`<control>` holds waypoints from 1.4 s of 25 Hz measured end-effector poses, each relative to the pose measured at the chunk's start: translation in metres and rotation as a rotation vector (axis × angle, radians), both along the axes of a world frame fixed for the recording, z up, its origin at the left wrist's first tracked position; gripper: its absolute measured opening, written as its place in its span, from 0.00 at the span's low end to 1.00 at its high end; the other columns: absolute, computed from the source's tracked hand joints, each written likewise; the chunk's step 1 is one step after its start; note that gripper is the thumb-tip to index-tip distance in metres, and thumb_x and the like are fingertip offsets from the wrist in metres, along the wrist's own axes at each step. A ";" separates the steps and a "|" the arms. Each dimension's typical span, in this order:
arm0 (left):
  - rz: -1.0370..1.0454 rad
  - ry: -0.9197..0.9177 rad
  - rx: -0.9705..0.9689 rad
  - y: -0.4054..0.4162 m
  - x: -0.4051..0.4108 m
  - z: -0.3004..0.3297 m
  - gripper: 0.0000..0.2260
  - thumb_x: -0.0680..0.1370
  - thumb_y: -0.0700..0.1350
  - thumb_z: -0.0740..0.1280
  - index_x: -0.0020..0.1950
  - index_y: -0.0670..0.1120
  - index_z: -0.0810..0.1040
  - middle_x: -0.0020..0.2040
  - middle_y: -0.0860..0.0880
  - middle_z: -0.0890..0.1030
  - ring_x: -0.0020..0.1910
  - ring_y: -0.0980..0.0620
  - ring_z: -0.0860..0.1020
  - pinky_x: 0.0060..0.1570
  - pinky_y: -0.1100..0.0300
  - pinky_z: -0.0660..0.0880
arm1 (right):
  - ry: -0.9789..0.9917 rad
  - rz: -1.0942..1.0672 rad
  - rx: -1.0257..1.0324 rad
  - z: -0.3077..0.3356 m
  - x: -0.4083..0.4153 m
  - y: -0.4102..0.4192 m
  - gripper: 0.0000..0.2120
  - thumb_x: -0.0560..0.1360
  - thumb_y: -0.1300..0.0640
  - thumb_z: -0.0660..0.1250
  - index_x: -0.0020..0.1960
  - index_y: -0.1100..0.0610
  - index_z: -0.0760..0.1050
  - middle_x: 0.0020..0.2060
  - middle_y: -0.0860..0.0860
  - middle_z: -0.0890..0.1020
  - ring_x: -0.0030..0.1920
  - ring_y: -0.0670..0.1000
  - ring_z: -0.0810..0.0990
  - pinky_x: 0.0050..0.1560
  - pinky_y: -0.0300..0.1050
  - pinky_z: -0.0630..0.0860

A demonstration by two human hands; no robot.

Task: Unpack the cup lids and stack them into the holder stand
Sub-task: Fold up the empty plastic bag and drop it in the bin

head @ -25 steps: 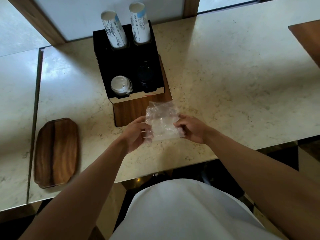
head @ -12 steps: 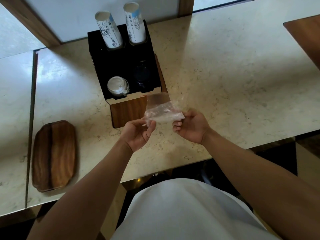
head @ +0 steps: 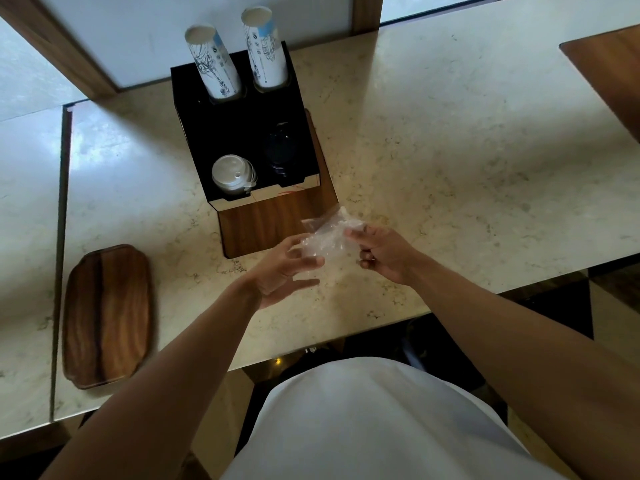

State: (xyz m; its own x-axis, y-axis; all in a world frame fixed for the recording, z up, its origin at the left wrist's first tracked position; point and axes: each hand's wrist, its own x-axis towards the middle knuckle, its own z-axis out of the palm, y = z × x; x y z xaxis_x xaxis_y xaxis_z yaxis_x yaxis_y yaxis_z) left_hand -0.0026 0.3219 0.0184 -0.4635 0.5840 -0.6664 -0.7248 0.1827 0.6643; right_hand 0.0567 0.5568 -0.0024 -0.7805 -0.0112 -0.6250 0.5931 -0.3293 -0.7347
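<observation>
A crumpled clear plastic bag (head: 325, 235) is held just above the counter, in front of the holder stand (head: 242, 133). My right hand (head: 382, 252) pinches its right side. My left hand (head: 287, 268) touches its lower left with the fingers spread, thumb against the plastic. The black stand on a wooden base has white lids (head: 232, 174) stacked in its front left slot and dark lids (head: 282, 150) in the front right slot. Two stacks of printed paper cups (head: 214, 64) rise from the rear slots.
A wooden tray (head: 105, 315) lies on the marble counter (head: 450, 150) at the left. A wooden board (head: 609, 71) shows at the far right edge. A wall and window frame run behind the stand. The counter's front edge is just below my hands.
The bag has been squeezed from a flat sheet into a smaller crumpled bundle. My left fingers have loosened and spread, while my right hand keeps its pinch.
</observation>
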 end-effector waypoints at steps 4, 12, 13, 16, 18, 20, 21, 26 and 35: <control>0.201 0.087 -0.134 0.009 -0.001 -0.005 0.31 0.68 0.41 0.81 0.69 0.43 0.75 0.62 0.41 0.81 0.57 0.43 0.84 0.53 0.48 0.82 | -0.007 0.048 0.223 -0.002 -0.001 -0.007 0.21 0.74 0.46 0.74 0.57 0.62 0.80 0.42 0.51 0.83 0.36 0.49 0.74 0.35 0.43 0.68; 0.265 0.300 -0.260 0.006 -0.001 -0.014 0.10 0.74 0.37 0.76 0.54 0.40 0.82 0.49 0.41 0.86 0.41 0.43 0.86 0.38 0.47 0.84 | -0.058 0.133 0.086 -0.002 -0.004 -0.009 0.08 0.72 0.57 0.75 0.46 0.61 0.82 0.40 0.55 0.80 0.35 0.48 0.78 0.34 0.41 0.74; 0.276 0.316 -0.256 0.006 -0.001 -0.014 0.10 0.74 0.36 0.76 0.54 0.40 0.82 0.48 0.40 0.86 0.41 0.42 0.86 0.38 0.47 0.84 | -0.079 0.128 0.074 -0.003 -0.005 -0.008 0.09 0.72 0.58 0.76 0.48 0.62 0.82 0.41 0.56 0.79 0.35 0.48 0.78 0.33 0.41 0.74; 0.316 0.328 -0.259 0.006 0.000 -0.016 0.07 0.73 0.35 0.76 0.50 0.40 0.84 0.46 0.41 0.87 0.43 0.43 0.86 0.41 0.48 0.84 | -0.104 0.045 -0.025 -0.005 -0.005 -0.009 0.18 0.73 0.61 0.75 0.61 0.64 0.78 0.46 0.57 0.79 0.34 0.48 0.78 0.32 0.42 0.75; 0.355 0.246 -0.226 0.009 0.000 -0.016 0.05 0.73 0.33 0.75 0.48 0.39 0.84 0.47 0.40 0.87 0.45 0.42 0.85 0.41 0.50 0.84 | -0.101 -0.022 -0.084 -0.007 -0.005 -0.009 0.19 0.74 0.64 0.73 0.65 0.62 0.78 0.46 0.58 0.79 0.33 0.49 0.77 0.31 0.41 0.74; 0.367 0.092 -0.169 0.013 -0.001 -0.014 0.06 0.74 0.33 0.75 0.49 0.39 0.84 0.52 0.37 0.85 0.46 0.43 0.85 0.39 0.53 0.83 | -0.097 -0.069 -0.110 -0.009 -0.004 -0.007 0.14 0.75 0.66 0.71 0.59 0.60 0.82 0.44 0.58 0.78 0.33 0.49 0.76 0.30 0.40 0.74; 0.350 0.012 -0.133 0.014 -0.001 -0.013 0.07 0.75 0.35 0.74 0.53 0.39 0.84 0.55 0.36 0.84 0.47 0.43 0.84 0.40 0.53 0.83 | -0.096 -0.082 -0.118 -0.009 -0.003 -0.006 0.12 0.75 0.66 0.71 0.58 0.60 0.83 0.44 0.58 0.78 0.34 0.49 0.76 0.30 0.40 0.74; 0.275 -0.144 -0.017 0.012 0.002 -0.011 0.13 0.77 0.39 0.74 0.60 0.37 0.82 0.58 0.36 0.83 0.52 0.40 0.85 0.48 0.50 0.83 | -0.086 -0.115 -0.137 -0.018 0.007 0.004 0.15 0.74 0.62 0.73 0.60 0.60 0.81 0.46 0.58 0.78 0.36 0.49 0.76 0.32 0.41 0.76; 0.146 0.133 -0.246 0.039 -0.015 -0.020 0.20 0.76 0.37 0.74 0.67 0.36 0.76 0.56 0.37 0.82 0.47 0.41 0.86 0.44 0.50 0.84 | -0.065 -0.242 -0.110 -0.018 0.030 0.025 0.21 0.68 0.54 0.81 0.58 0.59 0.82 0.42 0.50 0.82 0.35 0.46 0.79 0.41 0.43 0.77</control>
